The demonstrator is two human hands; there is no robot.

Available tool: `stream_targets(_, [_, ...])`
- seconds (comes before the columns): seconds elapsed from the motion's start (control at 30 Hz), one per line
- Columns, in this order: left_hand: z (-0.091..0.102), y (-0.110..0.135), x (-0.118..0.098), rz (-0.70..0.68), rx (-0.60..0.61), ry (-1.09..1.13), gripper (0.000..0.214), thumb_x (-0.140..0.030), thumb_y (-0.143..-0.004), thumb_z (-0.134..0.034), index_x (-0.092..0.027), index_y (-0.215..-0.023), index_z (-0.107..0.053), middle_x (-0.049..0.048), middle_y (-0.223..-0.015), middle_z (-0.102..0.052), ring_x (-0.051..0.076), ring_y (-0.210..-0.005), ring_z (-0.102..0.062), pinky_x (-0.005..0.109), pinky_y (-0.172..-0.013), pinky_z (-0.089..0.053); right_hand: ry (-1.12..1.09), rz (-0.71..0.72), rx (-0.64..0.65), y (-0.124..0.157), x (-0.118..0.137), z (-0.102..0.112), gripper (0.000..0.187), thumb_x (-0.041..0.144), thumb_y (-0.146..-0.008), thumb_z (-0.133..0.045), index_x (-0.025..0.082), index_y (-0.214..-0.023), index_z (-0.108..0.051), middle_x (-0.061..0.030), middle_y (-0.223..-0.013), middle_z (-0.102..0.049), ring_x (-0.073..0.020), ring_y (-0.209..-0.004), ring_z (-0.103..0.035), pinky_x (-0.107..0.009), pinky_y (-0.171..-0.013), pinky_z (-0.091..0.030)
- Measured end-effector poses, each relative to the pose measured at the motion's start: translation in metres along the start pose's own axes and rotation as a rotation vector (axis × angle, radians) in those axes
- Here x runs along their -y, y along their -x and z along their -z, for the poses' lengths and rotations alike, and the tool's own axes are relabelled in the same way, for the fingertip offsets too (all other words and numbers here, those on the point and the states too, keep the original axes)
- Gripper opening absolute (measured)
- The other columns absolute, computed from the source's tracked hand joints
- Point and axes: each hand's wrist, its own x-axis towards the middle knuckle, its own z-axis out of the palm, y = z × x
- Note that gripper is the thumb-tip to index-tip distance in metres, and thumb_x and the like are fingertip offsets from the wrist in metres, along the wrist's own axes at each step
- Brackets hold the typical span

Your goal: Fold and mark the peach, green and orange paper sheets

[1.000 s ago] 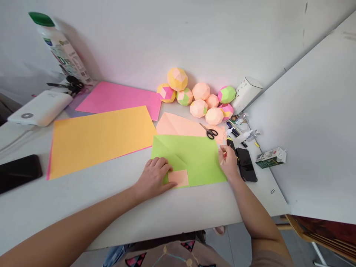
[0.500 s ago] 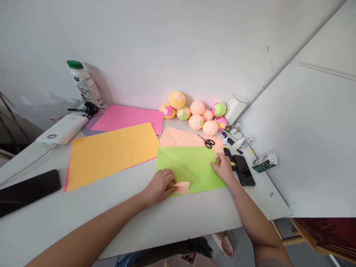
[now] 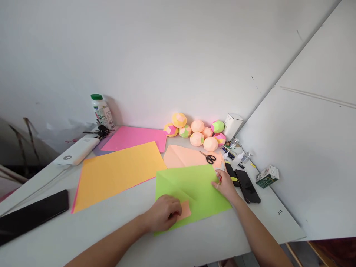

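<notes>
A green paper sheet [image 3: 197, 185] lies before me on the table. On its lower left part is a small peach paper piece [image 3: 185, 209]. My left hand [image 3: 164, 213] is closed over the left end of that piece, its fingertips curled and partly hidden. At the sheet's right edge, my right hand [image 3: 226, 185] pinches a slim red pencil-like stick [image 3: 220, 180] with a pale end; its exact kind is unclear. Black-handled scissors [image 3: 210, 158] rest just beyond the sheet, on a larger peach paper sheet [image 3: 180, 155].
Several faceted paper balls [image 3: 197, 139] sit by the wall. To the left lie yellow paper [image 3: 122, 174], pink paper [image 3: 136, 137], a white power bank [image 3: 78, 150] and a black phone [image 3: 36, 211]. Another phone [image 3: 247, 186] and a small carton [image 3: 267, 176] stand right; a bottle [image 3: 102, 113] is behind.
The camera has tilted up, so everything sits lower in view. My left fingers have curled more tightly at the small peach piece, which is now turned slightly. The right hand keeps its pinch.
</notes>
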Motion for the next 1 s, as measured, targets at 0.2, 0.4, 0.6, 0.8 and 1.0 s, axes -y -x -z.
stream_targets(0.2, [-0.004, 0.001, 0.002, 0.011, 0.036, 0.006, 0.013, -0.008, -0.057, -0.047, -0.02, -0.061, -0.049, -0.0036, -0.06, -0.06, 0.011, -0.049, -0.046, 0.025, -0.048, -0.031, -0.018, -0.003, 0.032, 0.007, 0.008, -0.002, 0.049, 0.024, -0.065, -0.065, 0.017, -0.112, -0.058, -0.0068, -0.097, -0.063, -0.0218, -0.085, -0.061, -0.036, -0.08, -0.05])
stream_targets(0.4, [-0.004, 0.001, 0.003, 0.041, 0.062, 0.022, 0.012, -0.011, -0.055, -0.046, -0.021, -0.059, -0.05, -0.0045, -0.057, -0.061, 0.011, -0.047, -0.045, 0.023, -0.047, -0.033, -0.004, -0.001, 0.036, 0.008, 0.01, -0.002, 0.046, 0.026, -0.065, -0.066, 0.017, -0.11, -0.06, -0.0079, -0.099, -0.064, -0.0266, -0.097, -0.058, -0.039, -0.085, -0.047])
stream_targets(0.6, [-0.003, 0.001, 0.003, 0.053, 0.054, 0.034, 0.013, -0.01, -0.055, -0.046, -0.021, -0.06, -0.051, -0.0051, -0.057, -0.06, 0.01, -0.047, -0.046, 0.023, -0.048, -0.032, -0.003, 0.009, 0.051, 0.01, 0.012, -0.002, 0.039, 0.022, -0.067, -0.063, 0.019, -0.105, -0.06, -0.0066, -0.094, -0.064, -0.026, -0.093, -0.059, -0.04, -0.085, -0.047])
stream_targets(0.8, [-0.003, 0.0, 0.002, 0.047, 0.039, 0.037, 0.014, -0.008, -0.054, -0.047, -0.021, -0.06, -0.051, -0.0053, -0.058, -0.061, 0.01, -0.048, -0.045, 0.023, -0.048, -0.032, -0.004, 0.018, 0.035, 0.013, 0.014, -0.005, 0.042, 0.022, -0.067, -0.06, 0.019, -0.109, -0.058, -0.0089, -0.1, -0.062, -0.0273, -0.099, -0.057, -0.041, -0.087, -0.047])
stream_targets(1.0, [-0.003, 0.0, 0.003, 0.044, 0.037, 0.032, 0.014, -0.008, -0.054, -0.047, -0.02, -0.06, -0.051, -0.0049, -0.058, -0.061, 0.01, -0.048, -0.044, 0.023, -0.048, -0.031, 0.001, 0.003, 0.027, 0.012, 0.013, -0.006, 0.042, 0.025, -0.067, -0.061, 0.017, -0.108, -0.058, -0.009, -0.094, -0.062, -0.0265, -0.09, -0.058, -0.04, -0.082, -0.048])
